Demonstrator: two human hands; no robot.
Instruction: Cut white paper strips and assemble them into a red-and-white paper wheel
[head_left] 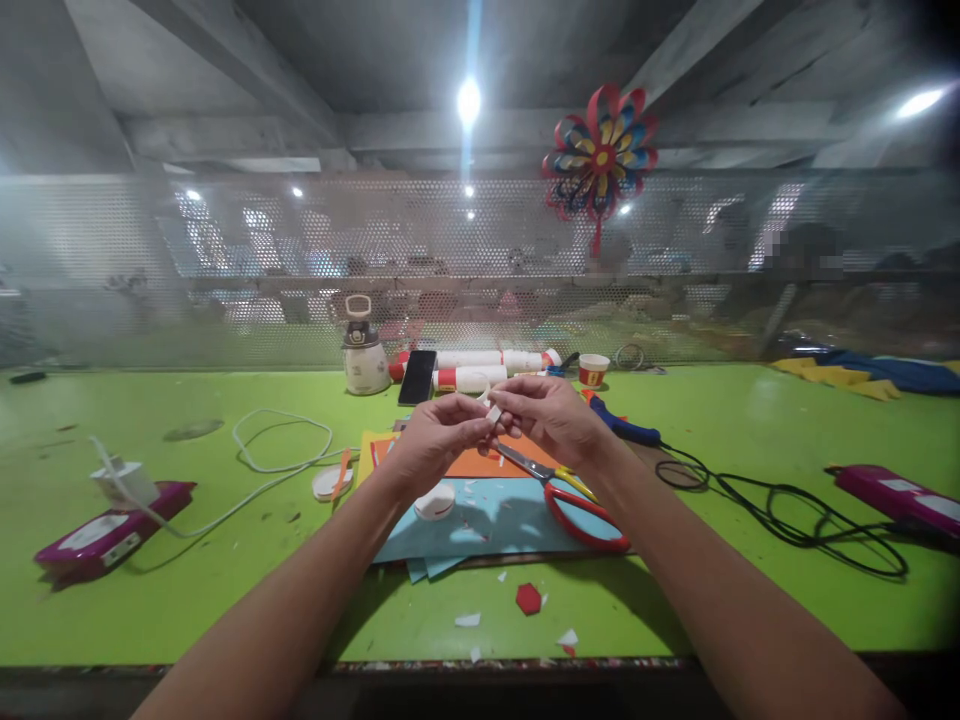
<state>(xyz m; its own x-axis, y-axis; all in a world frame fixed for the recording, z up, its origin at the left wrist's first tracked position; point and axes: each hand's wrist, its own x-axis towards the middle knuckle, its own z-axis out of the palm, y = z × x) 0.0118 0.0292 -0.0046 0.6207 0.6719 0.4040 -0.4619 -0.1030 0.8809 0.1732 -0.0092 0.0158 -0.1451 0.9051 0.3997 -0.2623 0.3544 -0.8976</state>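
Between my two hands, above the middle of the table, is a small white piece of paper (493,413). My left hand (439,432) pinches it from one side, thumb against fingertips. From the other side my right hand (553,412) is closed on it too. Scissors (525,461) with a red and a yellow handle lie just below the hands, on orange paper (465,463) and light blue paper (487,538). A white round disc (435,501) rests on the blue sheet. Nearer the table's front edge are a red hexagon (528,599) and white scraps (467,620).
A blue-handled glue gun (626,428) trails a black cord. Purple power strips (120,530) lie left and right, the left one with a charger and white cable. Behind stand a bottle (366,362), phone (417,378), white-red rolls (471,379) and paper cup (594,371).
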